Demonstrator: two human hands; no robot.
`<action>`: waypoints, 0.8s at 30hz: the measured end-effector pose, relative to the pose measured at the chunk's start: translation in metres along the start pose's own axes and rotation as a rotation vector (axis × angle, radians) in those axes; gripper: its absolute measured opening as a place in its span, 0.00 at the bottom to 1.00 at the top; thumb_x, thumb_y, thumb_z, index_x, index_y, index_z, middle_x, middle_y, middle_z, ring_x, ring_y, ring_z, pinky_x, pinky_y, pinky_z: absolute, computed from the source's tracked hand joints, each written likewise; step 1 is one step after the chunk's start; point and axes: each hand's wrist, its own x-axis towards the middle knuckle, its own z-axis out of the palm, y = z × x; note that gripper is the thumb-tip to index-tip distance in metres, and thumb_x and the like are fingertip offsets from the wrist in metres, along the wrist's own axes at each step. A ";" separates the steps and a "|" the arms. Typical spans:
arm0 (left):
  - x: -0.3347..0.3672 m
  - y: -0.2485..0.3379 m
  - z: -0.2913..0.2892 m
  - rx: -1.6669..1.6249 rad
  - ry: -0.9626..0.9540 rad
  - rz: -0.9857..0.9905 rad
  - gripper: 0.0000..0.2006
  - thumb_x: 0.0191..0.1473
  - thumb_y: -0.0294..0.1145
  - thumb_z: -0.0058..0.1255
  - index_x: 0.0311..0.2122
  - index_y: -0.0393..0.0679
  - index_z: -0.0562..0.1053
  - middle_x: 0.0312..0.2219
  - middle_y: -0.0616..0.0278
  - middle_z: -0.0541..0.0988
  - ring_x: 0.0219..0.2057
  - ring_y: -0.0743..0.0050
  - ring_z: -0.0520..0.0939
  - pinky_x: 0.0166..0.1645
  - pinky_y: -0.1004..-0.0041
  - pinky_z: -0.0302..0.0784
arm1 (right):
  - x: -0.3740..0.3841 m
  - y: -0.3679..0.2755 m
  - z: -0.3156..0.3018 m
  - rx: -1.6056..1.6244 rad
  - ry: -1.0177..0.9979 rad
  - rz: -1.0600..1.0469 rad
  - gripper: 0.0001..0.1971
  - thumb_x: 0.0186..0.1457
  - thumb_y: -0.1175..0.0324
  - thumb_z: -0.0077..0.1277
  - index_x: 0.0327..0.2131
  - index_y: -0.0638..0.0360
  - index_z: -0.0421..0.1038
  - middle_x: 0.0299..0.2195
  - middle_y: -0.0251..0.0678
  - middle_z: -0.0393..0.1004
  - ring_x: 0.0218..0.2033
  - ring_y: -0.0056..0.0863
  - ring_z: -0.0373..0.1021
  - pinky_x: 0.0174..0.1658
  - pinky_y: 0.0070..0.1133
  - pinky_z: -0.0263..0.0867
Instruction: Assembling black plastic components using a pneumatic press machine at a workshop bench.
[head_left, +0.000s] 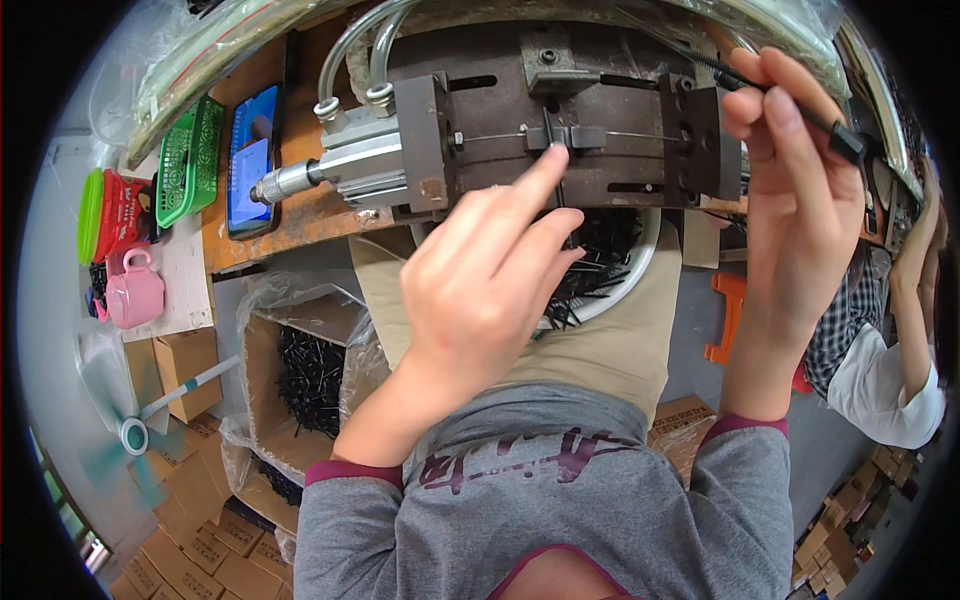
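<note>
My left hand (475, 270) reaches over the metal fixture (500, 170), its index finger stretched out. That fingertip rests on a thin black rod (547, 122) lying across a small dark clamp block (588, 137). The thumb sits lower, apart from the index finger, beside the rod's near end. My right hand (800, 170) is raised at the fixture's right end, closed on a slim black stick (735, 80) with a thicker, squared end. The stick slants up and left from the fingers. Whether its far tip carries bristles is too small to tell.
A white tub (648, 255) of black sticks rests at my lap. A silver air cylinder (360, 165) with clear hoses adjoins the fixture. Left are a phone (252, 160), green basket (190, 165), pink cup (135, 290), fan (133, 435) and lined carton (270, 400). A person (885, 380) sits right.
</note>
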 end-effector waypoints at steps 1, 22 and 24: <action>-0.002 -0.004 0.008 0.048 0.001 0.016 0.15 0.36 0.26 0.68 0.34 0.41 0.80 0.49 0.57 0.82 0.33 0.65 0.82 0.37 0.73 0.79 | 0.000 0.001 -0.001 -0.092 -0.090 -0.035 0.24 0.71 0.63 0.36 0.58 0.77 0.64 0.57 0.60 0.68 0.60 0.36 0.67 0.62 0.25 0.62; 0.159 -0.046 -0.031 0.079 0.214 0.195 0.09 0.50 0.32 0.62 0.35 0.40 0.79 0.31 0.53 0.81 0.37 0.50 0.82 0.43 0.59 0.76 | -0.051 0.000 0.032 -0.782 -0.413 -0.333 0.16 0.43 0.80 0.63 0.38 0.65 0.73 0.54 0.49 0.74 0.39 0.38 0.78 0.40 0.27 0.75; 0.190 -0.071 -0.022 0.152 0.156 0.127 0.14 0.48 0.36 0.64 0.40 0.41 0.81 0.34 0.53 0.83 0.40 0.53 0.83 0.46 0.61 0.77 | -0.051 0.009 0.040 -0.838 -0.463 -0.420 0.11 0.45 0.76 0.61 0.35 0.63 0.73 0.55 0.47 0.74 0.25 0.30 0.75 0.30 0.24 0.73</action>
